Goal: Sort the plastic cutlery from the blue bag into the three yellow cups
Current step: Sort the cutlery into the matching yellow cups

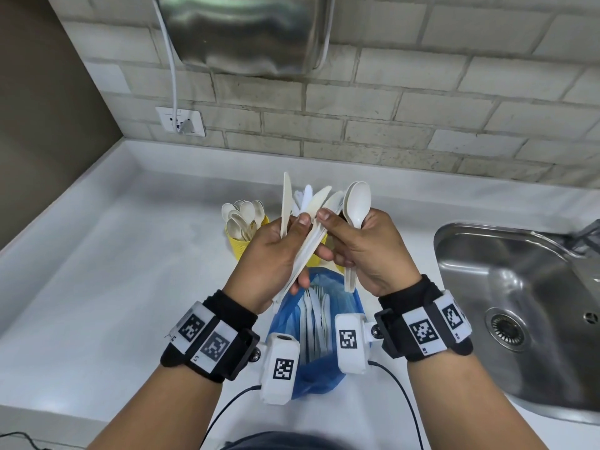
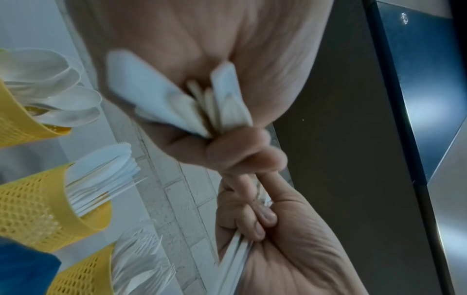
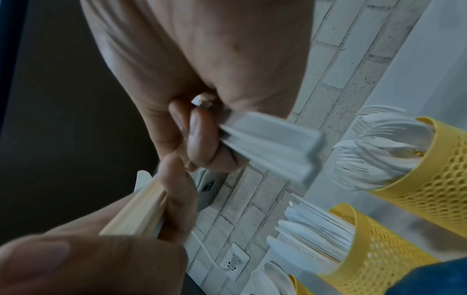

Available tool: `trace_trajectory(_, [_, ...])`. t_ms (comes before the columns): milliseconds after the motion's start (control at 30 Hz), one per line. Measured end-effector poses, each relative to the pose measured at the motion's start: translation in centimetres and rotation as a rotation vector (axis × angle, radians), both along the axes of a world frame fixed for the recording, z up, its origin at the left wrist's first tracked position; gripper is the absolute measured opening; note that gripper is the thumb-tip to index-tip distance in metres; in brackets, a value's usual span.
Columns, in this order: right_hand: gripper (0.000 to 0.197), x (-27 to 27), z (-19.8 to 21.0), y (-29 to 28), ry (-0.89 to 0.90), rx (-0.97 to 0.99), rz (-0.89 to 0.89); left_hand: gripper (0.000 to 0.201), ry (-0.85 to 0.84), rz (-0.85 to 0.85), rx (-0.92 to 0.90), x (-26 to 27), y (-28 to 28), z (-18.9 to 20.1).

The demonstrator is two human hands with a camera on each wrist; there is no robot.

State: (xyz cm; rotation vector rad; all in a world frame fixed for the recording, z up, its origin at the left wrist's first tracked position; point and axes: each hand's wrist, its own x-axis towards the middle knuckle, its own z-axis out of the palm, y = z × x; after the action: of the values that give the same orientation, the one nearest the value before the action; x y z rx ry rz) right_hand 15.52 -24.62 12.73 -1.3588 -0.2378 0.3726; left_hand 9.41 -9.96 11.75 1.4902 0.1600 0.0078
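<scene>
Left hand (image 1: 276,251) grips a fan of knives (image 1: 305,216) for picking through. Right hand (image 1: 363,248) clutches spoons (image 1: 357,203), its fingertip touching the fan, probably drawing one out. Cups (image 1: 240,241) stand beyond both hands; bag (image 1: 324,319) sits below, cutlery still inside.

White knives (image 1: 308,219) fanned above open blue bag (image 1: 350,298) near yellow cups (image 1: 238,246)

White counter (image 1: 97,287) bearing yellow cups (image 1: 238,245), blue bag (image 1: 319,378).
</scene>
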Motion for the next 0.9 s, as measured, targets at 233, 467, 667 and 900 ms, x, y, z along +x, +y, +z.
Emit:
trace_trajectory(233, [0.036, 0.0, -0.4, 0.0, -0.016, -0.031, -0.06, 0.038, 0.0, 0.001, -0.011, 0.0, -0.2, -0.2])
trace_trajectory(467, [0.022, -0.5, 0.7, -0.3, -0.009, -0.042, -0.032, 0.037, 0.012, -0.064, 0.026, -0.1, -0.3, -0.2])
trace_trajectory(667, [0.028, -0.4, 0.3, -0.4, 0.003, -0.041, -0.04, 0.033, -0.012, -0.046, 0.053, -0.1, -0.4, -0.3])
trace_trajectory(900, [0.026, -0.2, 0.1, -0.6, -0.032, -0.052, -0.067, 0.031, -0.051, -0.046, 0.089, 0.0, -0.5, -0.3])
